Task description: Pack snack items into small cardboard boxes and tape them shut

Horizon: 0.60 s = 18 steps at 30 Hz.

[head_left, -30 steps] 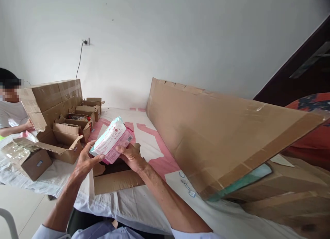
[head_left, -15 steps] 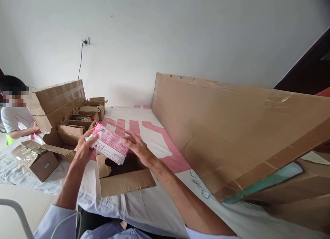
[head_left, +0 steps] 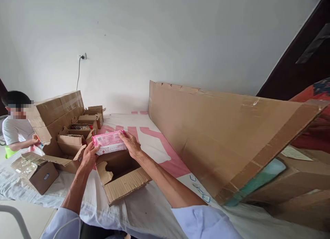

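A pink and white packet [head_left: 110, 143] with a barcode and small print is held level between my two hands. My left hand [head_left: 90, 154] grips its left end, thumb on the face. On the right end, my right hand [head_left: 130, 143] is closed with its thumb along the top corner. Directly below the packet stands an open cardboard box [head_left: 126, 185], its front flap folded outward and its inside dark. The packet covers part of the box's far side. What the packet contains cannot be seen.
Open boxes [head_left: 69, 143] line the left, before stacked closed cartons [head_left: 56, 110]. A small taped box [head_left: 38, 173] lies at the front left. A large cardboard sheet [head_left: 206, 136] leans on the right. A person [head_left: 18, 129] sits at the far left.
My right hand has closed on the packet's right end, where its fingers were looser before. The packet has turned more level. The view has shifted slightly upward and right.
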Each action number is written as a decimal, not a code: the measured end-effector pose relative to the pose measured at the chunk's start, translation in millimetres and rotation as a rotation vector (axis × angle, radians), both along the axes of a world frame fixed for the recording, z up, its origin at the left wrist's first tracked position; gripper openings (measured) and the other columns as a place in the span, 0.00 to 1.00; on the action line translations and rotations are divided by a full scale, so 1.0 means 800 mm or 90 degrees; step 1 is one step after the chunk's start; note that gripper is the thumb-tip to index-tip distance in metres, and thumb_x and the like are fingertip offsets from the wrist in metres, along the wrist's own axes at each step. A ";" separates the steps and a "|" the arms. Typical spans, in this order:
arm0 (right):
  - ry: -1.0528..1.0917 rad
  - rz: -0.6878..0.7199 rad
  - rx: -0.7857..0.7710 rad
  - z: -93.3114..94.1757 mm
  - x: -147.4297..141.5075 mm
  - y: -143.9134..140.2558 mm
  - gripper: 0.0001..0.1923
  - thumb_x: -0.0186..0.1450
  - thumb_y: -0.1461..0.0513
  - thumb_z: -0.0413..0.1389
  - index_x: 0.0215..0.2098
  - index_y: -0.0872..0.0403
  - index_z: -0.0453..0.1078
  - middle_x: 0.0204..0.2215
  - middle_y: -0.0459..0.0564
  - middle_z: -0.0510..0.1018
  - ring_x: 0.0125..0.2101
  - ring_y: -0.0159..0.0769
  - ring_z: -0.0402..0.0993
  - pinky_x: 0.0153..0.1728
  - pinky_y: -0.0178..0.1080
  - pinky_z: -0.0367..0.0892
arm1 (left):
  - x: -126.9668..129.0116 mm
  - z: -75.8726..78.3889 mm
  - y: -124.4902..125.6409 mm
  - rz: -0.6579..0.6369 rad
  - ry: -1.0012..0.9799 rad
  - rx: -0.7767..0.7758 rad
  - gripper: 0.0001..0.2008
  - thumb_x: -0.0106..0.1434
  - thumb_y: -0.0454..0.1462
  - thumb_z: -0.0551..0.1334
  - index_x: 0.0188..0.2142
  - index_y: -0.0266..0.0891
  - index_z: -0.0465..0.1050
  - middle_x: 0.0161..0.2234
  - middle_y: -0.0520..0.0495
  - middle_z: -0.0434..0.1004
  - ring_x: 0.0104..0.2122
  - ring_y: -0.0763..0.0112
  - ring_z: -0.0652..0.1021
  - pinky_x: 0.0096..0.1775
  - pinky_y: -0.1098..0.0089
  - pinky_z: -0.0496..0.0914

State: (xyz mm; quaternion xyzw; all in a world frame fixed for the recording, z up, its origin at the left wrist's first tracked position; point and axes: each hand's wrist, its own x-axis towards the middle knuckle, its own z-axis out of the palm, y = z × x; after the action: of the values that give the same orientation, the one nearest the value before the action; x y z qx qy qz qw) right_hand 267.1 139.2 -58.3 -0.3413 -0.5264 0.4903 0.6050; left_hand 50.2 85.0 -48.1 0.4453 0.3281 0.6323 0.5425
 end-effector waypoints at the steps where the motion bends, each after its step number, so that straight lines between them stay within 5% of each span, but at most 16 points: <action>1: -0.002 -0.012 0.000 -0.002 -0.001 0.000 0.24 0.64 0.37 0.64 0.42 0.45 0.78 0.35 0.46 0.84 0.47 0.48 0.78 0.52 0.48 0.71 | 0.000 -0.002 0.002 0.000 0.002 -0.005 0.34 0.48 0.49 0.83 0.51 0.36 0.81 0.43 0.37 0.90 0.51 0.42 0.86 0.54 0.49 0.80; 12: -0.026 -0.059 0.000 -0.020 -0.005 0.003 0.27 0.66 0.33 0.58 0.37 0.46 0.77 0.32 0.45 0.82 0.44 0.46 0.76 0.49 0.46 0.71 | -0.004 -0.002 -0.010 0.015 0.051 -0.078 0.32 0.49 0.51 0.83 0.49 0.41 0.82 0.42 0.42 0.90 0.39 0.51 0.88 0.36 0.61 0.82; 18: -0.033 -0.054 0.001 -0.019 -0.003 0.003 0.25 0.67 0.34 0.59 0.37 0.45 0.78 0.31 0.44 0.82 0.42 0.46 0.76 0.47 0.45 0.71 | -0.004 -0.004 -0.008 0.010 0.048 -0.071 0.32 0.50 0.49 0.83 0.51 0.39 0.82 0.44 0.39 0.90 0.42 0.48 0.88 0.41 0.57 0.83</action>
State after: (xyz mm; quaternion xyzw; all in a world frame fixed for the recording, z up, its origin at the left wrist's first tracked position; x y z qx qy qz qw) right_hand 264.4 141.8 -73.6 -0.3750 -0.5277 0.4548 0.6116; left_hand 47.1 78.7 -51.2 0.4353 0.3862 0.5999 0.5490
